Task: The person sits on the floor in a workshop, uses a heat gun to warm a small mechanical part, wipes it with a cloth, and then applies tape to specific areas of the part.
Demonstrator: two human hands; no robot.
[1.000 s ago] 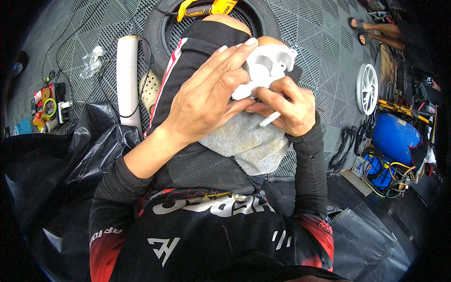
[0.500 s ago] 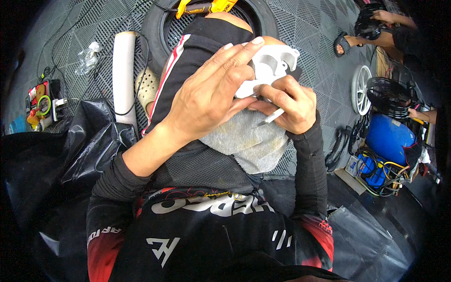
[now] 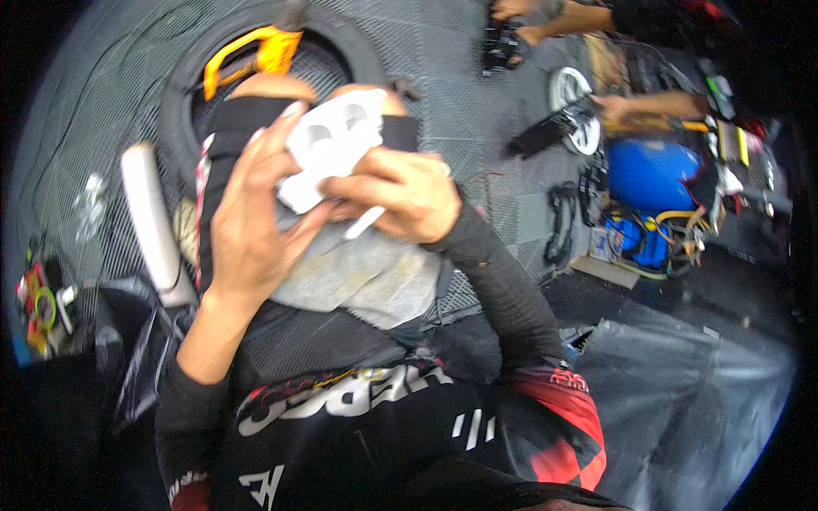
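A white part [image 3: 331,152] with round recesses sits above the person's lap, its long axis slanting from lower left to upper right, the recessed end pointing up and away from the body. The left hand [image 3: 247,226] holds it by the left edge, fingers extended close together and thumb apart below. The right hand [image 3: 409,196] pinches a short white stick [image 3: 365,223], whose visible end points down and left over a grey cloth [image 3: 366,277]. Beyond the far edge lie the knees and a tyre [image 3: 175,106]; rightward, grey floor matting [image 3: 469,128] stretches toward a white wheel [image 3: 558,89]. The right fingers cover the stick's other end and the part's lower right edge. Blur softens the recesses, and a co-worker's dark item [image 3: 550,132] cannot be identified.
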